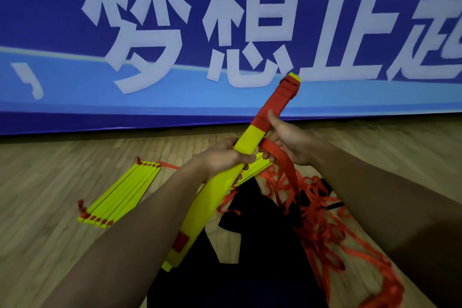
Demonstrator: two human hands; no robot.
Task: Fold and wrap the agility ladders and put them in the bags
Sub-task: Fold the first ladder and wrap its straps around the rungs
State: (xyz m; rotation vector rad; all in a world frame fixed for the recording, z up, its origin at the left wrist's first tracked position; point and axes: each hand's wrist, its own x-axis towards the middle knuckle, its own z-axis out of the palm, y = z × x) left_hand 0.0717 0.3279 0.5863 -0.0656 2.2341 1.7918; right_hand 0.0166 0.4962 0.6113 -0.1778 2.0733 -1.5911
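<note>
At lower left, a second ladder (120,192) lies fanned on the wood floor (50,182). Mid-frame, the left hand (222,155) grips a bundled yellow ladder (212,192), tilted toward upper right; the right hand (287,142) pinches its red strap (270,144), fingers curled. A dark bag (250,257) lies below.

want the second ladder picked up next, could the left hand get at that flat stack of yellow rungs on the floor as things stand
Probably not yet. The left hand grips the bundled ladder, so it is occupied. The flat stack of yellow rungs lies uncovered on the floor on that side, so the way looks free once the hand lets go.
</note>
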